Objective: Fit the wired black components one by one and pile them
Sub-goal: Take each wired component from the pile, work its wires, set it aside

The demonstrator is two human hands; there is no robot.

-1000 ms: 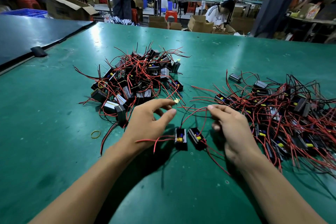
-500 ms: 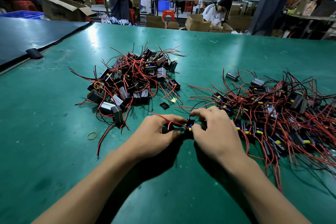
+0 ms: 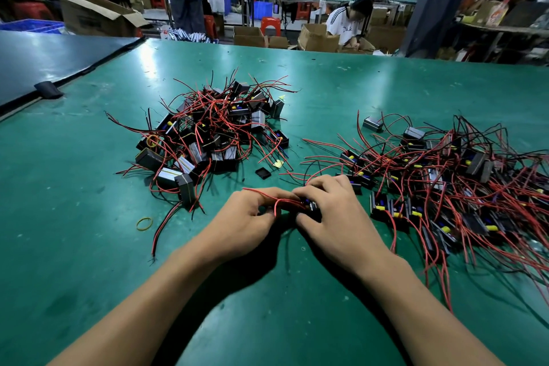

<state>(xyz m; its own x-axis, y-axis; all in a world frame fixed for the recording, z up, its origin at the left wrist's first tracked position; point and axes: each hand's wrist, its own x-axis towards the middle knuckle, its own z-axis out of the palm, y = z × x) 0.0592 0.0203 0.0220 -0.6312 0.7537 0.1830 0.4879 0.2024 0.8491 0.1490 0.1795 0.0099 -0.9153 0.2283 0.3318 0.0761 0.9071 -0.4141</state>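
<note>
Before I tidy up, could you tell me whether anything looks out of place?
A small black cap lies alone between the left pile and the right pile, fitted to nothing; a yellow rubber band lies loose on the table.

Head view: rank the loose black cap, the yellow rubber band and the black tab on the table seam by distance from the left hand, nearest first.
1. Loose black cap, just beyond the left hand, which grips a wired black component.
2. Yellow rubber band, out to its left.
3. Black tab, far left at the table seam.
</note>
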